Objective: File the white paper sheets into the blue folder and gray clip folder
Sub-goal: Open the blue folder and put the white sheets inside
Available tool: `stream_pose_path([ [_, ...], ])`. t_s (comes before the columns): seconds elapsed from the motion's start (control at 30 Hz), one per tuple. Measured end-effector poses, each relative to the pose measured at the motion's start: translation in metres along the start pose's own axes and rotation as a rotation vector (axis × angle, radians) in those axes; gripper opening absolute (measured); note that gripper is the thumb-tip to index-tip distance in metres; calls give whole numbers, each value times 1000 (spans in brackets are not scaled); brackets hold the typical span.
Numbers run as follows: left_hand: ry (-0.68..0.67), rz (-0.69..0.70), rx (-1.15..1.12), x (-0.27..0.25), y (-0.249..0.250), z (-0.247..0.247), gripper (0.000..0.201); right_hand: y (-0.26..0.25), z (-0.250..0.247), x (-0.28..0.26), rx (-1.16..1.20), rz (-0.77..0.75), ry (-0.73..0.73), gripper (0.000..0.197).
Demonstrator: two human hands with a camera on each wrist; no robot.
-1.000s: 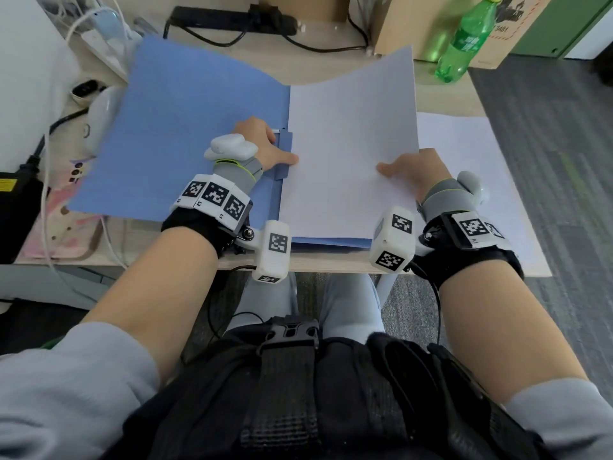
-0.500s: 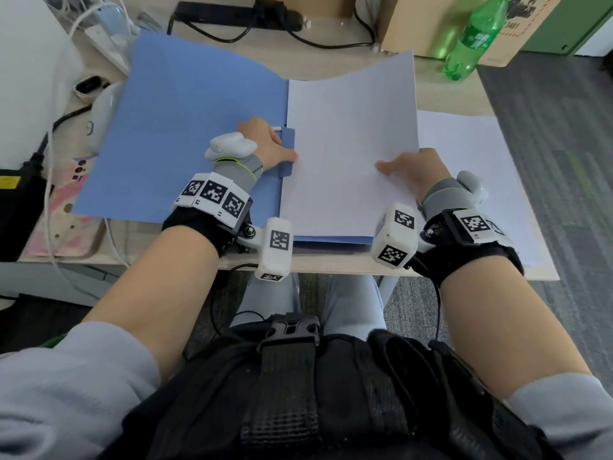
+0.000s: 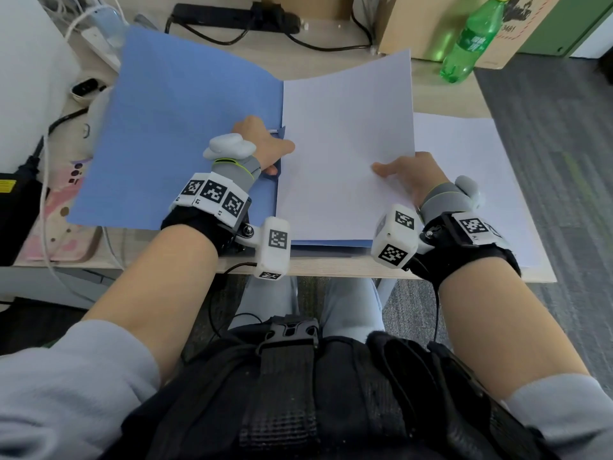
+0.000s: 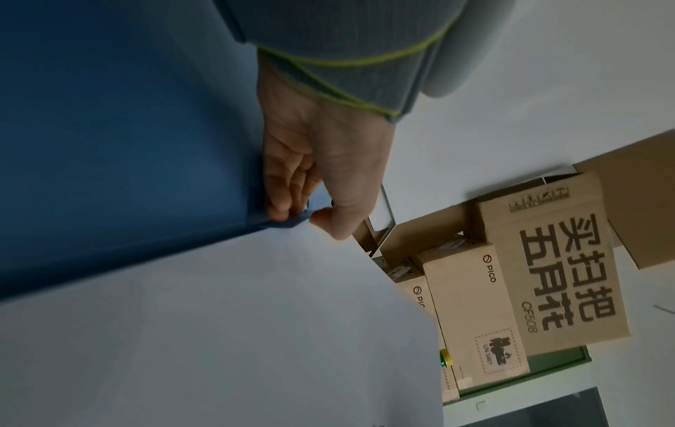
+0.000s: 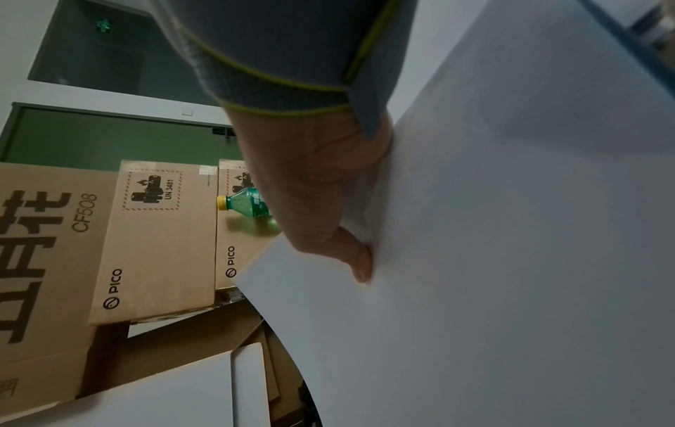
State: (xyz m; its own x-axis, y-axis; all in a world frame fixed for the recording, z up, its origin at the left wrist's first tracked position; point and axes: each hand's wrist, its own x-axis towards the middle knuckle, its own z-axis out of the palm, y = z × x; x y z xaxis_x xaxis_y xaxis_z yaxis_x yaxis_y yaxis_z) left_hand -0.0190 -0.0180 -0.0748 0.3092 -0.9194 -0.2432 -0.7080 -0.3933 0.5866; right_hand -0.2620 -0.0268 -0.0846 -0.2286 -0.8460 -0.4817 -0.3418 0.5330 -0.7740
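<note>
The blue folder lies open on the desk. A white sheet rests over its right half, with the far edge curling up. My left hand is at the spine, fingers and thumb curled on the folder's blue clip; the left wrist view shows the left hand pinching it beside the sheet. My right hand pinches the sheet's right edge, with the thumb on top. In the right wrist view the right hand has its fingers hidden under the sheet. No gray clip folder is in view.
More white sheets lie flat on the desk to the right. A green bottle and a cardboard box stand at the back right. A black power strip and cables run along the back. White devices crowd the left edge.
</note>
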Motion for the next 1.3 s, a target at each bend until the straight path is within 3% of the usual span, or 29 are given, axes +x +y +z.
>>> stream_pose_path([
  [0.17,-13,-12,-113,1,-5,-1,19,13,2,23,16,-8,-34,92],
  [0.33,-43,6,-208,2,-8,-2,11,-6,6,-5,-2,-13,-6,60],
  [0.43,-53,5,-230,2,-10,-1,9,-6,6,-6,-22,-2,-4,50],
  [0.77,-61,-10,-254,4,-11,-2,14,-2,8,3,-4,6,-1,80],
  [0.93,-48,4,-224,6,-13,2,21,1,9,8,0,-9,21,82],
  [1.1,-27,37,-155,5,-15,7,26,-4,9,-1,-166,-93,98,79],
  [1.3,7,33,-105,8,-14,12,33,-12,20,-6,-611,-244,200,100],
])
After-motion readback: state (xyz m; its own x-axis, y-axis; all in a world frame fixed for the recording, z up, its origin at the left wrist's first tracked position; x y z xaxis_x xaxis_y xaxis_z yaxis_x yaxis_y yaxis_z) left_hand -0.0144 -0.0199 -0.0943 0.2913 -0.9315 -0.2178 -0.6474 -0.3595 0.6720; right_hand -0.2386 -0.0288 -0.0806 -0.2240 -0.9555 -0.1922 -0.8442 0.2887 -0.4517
